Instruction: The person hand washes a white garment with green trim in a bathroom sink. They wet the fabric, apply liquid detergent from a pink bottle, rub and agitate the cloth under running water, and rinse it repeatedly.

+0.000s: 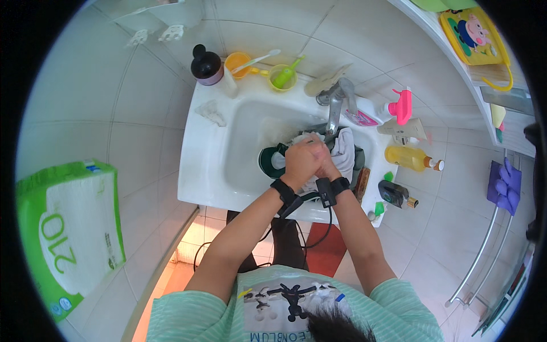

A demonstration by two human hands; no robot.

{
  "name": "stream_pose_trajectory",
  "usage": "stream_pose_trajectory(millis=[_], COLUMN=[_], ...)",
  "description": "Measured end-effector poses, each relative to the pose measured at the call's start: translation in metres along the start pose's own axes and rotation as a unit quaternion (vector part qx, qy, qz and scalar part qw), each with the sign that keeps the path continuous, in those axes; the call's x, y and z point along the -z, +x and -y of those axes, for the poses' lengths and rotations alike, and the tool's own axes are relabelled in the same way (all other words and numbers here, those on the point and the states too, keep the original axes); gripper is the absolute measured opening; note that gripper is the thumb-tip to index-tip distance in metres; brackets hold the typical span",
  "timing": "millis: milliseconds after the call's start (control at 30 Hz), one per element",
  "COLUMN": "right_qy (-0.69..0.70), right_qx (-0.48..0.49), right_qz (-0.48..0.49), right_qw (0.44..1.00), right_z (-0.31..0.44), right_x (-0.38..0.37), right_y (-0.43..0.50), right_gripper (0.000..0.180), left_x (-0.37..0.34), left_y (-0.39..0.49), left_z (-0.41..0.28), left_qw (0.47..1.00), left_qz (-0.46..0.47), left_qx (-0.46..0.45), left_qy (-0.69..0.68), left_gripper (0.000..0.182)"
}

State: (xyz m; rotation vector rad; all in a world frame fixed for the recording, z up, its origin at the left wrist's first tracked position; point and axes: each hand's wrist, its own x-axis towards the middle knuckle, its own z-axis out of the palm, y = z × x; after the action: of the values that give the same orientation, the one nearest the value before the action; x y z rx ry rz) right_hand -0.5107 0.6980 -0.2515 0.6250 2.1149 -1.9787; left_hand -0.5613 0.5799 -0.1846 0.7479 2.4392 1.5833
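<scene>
My left hand (pixel 300 160) and my right hand (pixel 325 164) are pressed together, fingers curled, over a white basin (pixel 245 141). Both appear closed on a white cloth (pixel 307 137), which shows just beyond the knuckles; the fingers hide most of it. Close to my left hand lies a dark green fabric item (pixel 268 164) with a white edge. Beside my right hand, light grey-white fabric (pixel 344 149) rests on darker grey-green cloth (pixel 359 158). Above them reaches a metal faucet (pixel 335 109). A black band is strapped around each wrist.
Along the basin's back rim stand an orange cup (pixel 237 62) with a toothbrush, a yellow cup (pixel 283 81) and a black-lidded container (pixel 206 66). A pink-nozzled spray bottle (pixel 376 112), yellow bottle (pixel 408 158), dark bottle (pixel 395 193) and brown brush (pixel 362 184) are at right. A cable hangs below.
</scene>
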Motion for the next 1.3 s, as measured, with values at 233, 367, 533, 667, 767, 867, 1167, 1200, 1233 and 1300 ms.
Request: stream_pose_trajectory(millis=[233, 367, 533, 667, 767, 867, 1167, 1200, 1233, 1300], right_qy=[0.167, -0.027, -0.388, -0.524, -0.454, -0.094, 0.231, 0.251, 0.286, 0.332], right_qx=[-0.249, -0.042, 0.156, 0.045, -0.022, -0.134, -0.250, -0.288, -0.251, -0.198], right_qz=[-0.045, -0.095, -0.006, 0.105, 0.059, 0.042, 0.204, 0.168, 0.162, 0.097], right_qw=[0.953, 0.994, 0.908, 0.844, 0.889, 0.986, 0.918, 0.909, 0.910, 0.917], right_z=[0.054, 0.065, 0.027, -0.024, -0.050, -0.061, 0.011, 0.018, 0.021, 0.021], right_x=[-0.045, -0.035, -0.003, 0.009, 0.025, 0.027, 0.024, 0.020, 0.016, 0.006], right_y=[-0.037, -0.028, 0.021, 0.052, 0.091, 0.116, 0.082, 0.077, 0.065, 0.045], right_gripper=[0.070, 0.064, 0.077, 0.067, 0.072, 0.054, 0.049, 0.046, 0.042, 0.035], left_x=[0.036, 0.063, 0.025, 0.000, -0.005, -0.026, -0.027, -0.021, -0.016, -0.011], left_y=[0.001, -0.009, -0.025, -0.023, -0.009, 0.007, 0.002, 0.000, -0.001, 0.000], left_z=[0.086, 0.119, 0.139, 0.150, 0.157, 0.147, 0.025, 0.011, 0.002, -0.004], left_qw=[0.996, 0.970, 0.931, 0.896, 0.912, 0.952, 0.983, 0.982, 0.983, 0.976], left_qz=[0.036, 0.014, -0.031, 0.137, 0.123, 0.016, -0.147, -0.151, -0.159, -0.171], left_qx=[0.056, 0.161, 0.070, -0.038, 0.017, 0.257, 0.112, 0.107, 0.092, 0.133], left_qy=[0.060, 0.182, 0.357, 0.421, 0.392, 0.167, 0.020, 0.023, 0.024, 0.034], left_gripper=[0.022, 0.018, 0.047, 0.062, 0.067, 0.059, 0.032, 0.030, 0.029, 0.029])
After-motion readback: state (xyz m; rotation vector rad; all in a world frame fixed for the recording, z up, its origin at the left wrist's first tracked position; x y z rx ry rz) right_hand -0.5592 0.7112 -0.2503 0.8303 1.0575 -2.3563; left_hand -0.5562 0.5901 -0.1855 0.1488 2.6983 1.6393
